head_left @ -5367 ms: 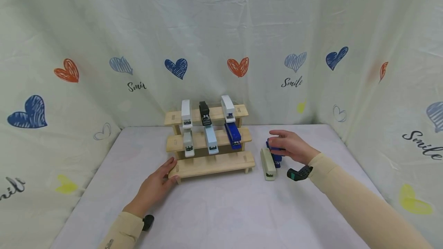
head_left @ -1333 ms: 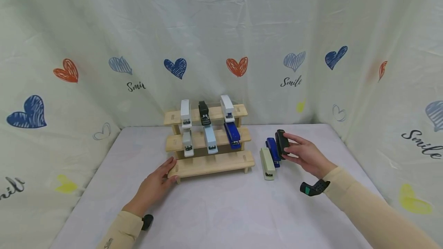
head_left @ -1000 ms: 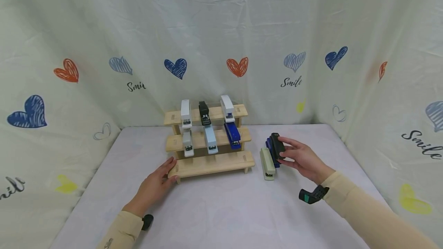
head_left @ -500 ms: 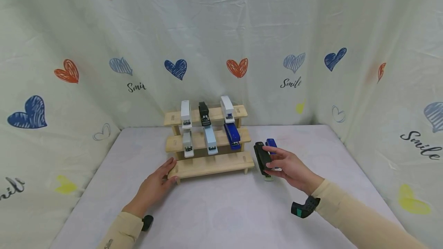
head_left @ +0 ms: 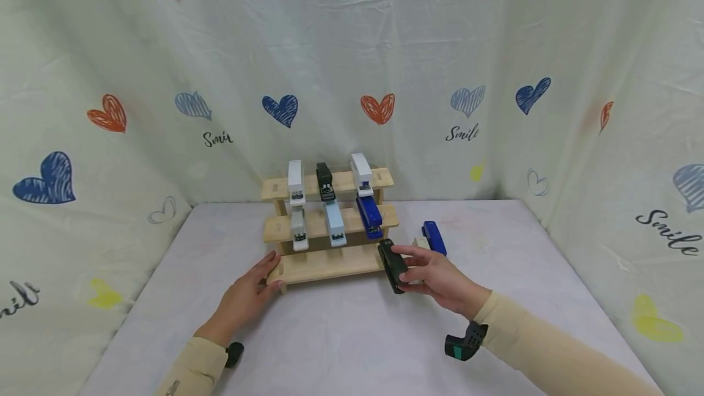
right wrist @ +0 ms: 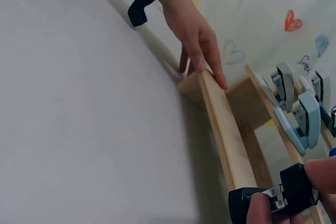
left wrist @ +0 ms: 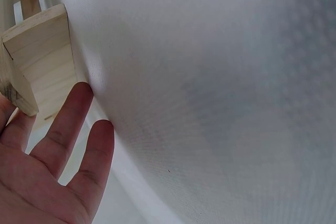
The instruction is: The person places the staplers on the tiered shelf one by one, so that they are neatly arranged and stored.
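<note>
My right hand (head_left: 440,277) pinches a black stapler (head_left: 393,266) at the right end of the wooden rack's (head_left: 330,265) bottom shelf. In the right wrist view the stapler (right wrist: 294,184) overlaps that shelf, thumb on one side and fingers on the other. My left hand (head_left: 244,298) holds the left end of the bottom shelf, thumb in front and fingers behind. Its lower fingers (left wrist: 63,124) stretch along the tabletop in the left wrist view. On the middle shelf stand a grey stapler (head_left: 299,228), a light blue stapler (head_left: 335,223) and a dark blue stapler (head_left: 370,217).
The top shelf carries a white stapler (head_left: 296,182), another black stapler (head_left: 325,182) and a second white stapler (head_left: 361,173). Right of the rack lie a blue stapler (head_left: 434,238) and a cream stapler (head_left: 420,242), mostly hidden behind my right hand. A heart-print curtain (head_left: 330,47) hangs behind.
My right hand took up the black stapler from beside the blue one and has carried it left, past the cream stapler, to the bottom shelf's right end. The left hand stays put.
</note>
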Available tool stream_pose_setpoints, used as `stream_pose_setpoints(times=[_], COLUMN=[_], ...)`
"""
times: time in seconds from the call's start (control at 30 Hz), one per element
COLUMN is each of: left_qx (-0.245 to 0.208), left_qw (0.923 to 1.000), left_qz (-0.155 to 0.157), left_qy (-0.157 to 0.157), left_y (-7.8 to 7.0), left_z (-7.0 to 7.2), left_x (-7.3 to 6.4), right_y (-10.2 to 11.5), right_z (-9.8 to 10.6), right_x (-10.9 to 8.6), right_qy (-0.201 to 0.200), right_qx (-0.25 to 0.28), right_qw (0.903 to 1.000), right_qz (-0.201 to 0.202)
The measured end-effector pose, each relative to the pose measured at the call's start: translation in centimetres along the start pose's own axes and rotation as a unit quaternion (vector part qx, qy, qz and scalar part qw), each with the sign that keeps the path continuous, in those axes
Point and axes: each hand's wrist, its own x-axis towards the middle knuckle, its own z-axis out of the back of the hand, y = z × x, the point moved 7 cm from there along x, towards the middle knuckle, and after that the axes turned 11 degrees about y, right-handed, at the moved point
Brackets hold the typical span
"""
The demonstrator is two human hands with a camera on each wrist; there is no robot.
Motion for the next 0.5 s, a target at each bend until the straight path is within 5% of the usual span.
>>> stream_pose_setpoints(times=[0.5], left_qx=[0.003], left_qw=[1.0], left_qz=[-0.003], left_qy=[-0.006], left_y=[0.1], left_z=[-0.1], left_x=[0.0], right_y=[-0.3], right_z=[-6.8], right_x=[2.7], right_qy=[0.077], right_qx=[-0.003], right_qw=[0.997], right_qz=[-0.004])
